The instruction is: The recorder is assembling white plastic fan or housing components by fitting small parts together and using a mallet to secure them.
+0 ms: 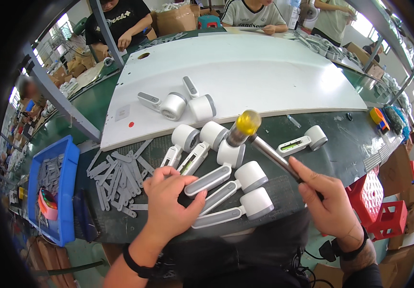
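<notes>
In my right hand [329, 199] is a mallet [275, 156] with a clear yellow face and a metal shaft. The mallet's head is raised over the round head of a white handheld device [231, 154]. My left hand [171, 199] grips that device's grey-striped handle between thumb and fingers. Two similar devices, a middle one [251, 176] and a nearer one [257, 203], lie just right of my left hand. Beyond it, another pair, the left one [185, 137] and the right one [212, 134], have open slots in their handles.
Loose grey strips [120, 177] are heaped at the left beside a blue bin [68, 192] of more strips. Two devices rest on a raised white board [245, 62]. A slotted one [316, 138] lies right. Red stools [367, 197] stand at right; co-workers [120, 24] work across the table.
</notes>
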Tool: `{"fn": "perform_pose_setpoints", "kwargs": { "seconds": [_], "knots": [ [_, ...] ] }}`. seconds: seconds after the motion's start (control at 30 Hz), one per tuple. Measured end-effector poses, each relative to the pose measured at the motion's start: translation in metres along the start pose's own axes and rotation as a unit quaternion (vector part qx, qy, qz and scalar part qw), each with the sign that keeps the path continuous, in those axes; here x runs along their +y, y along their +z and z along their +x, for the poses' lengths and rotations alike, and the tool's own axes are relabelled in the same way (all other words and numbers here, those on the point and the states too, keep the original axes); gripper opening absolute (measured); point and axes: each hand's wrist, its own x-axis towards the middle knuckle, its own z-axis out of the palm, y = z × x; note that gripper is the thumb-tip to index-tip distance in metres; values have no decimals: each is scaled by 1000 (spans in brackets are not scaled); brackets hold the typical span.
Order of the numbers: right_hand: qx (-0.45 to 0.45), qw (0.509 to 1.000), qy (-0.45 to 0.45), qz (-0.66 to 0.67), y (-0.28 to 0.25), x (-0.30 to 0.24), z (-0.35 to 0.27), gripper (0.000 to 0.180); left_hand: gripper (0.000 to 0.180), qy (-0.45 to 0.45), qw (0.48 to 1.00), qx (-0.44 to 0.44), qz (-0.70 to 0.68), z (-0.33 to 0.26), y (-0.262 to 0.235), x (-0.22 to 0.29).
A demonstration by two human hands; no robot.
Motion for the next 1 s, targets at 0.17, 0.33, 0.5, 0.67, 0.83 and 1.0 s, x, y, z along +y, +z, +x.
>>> {"fn": "perform_pose_setpoints", "kwargs": {
  "seconds": [0.17, 0.33, 0.5, 0.67, 0.83, 1.0],
  "knots": [
    [-31, 994, -96, -33, 19, 5, 1, 55, 29, -39, 999, 18, -10, -4, 4, 2],
    [-90, 977, -105, -160, 31, 0, 1, 59, 29, 18, 1000, -2, 9, -1, 5, -19],
    [8, 989, -123, -83, 22, -26, -7, 60, 26, 20, 1000, 11, -11, -7, 8, -18],
    [7, 985, -143, -99, 20, -26, -15, 60, 28, 3, 1000, 19, -1, -17, 10, 0],
    [-83, 976, -116, -166, 29, -13, -14, 62, 32, -7, 998, 67, 9, -25, 21, 2],
    [8, 985, -126, -115, 25, -20, -23, 62, 32, -11, 997, 76, -16, -27, 24, 0]
  ]
}}
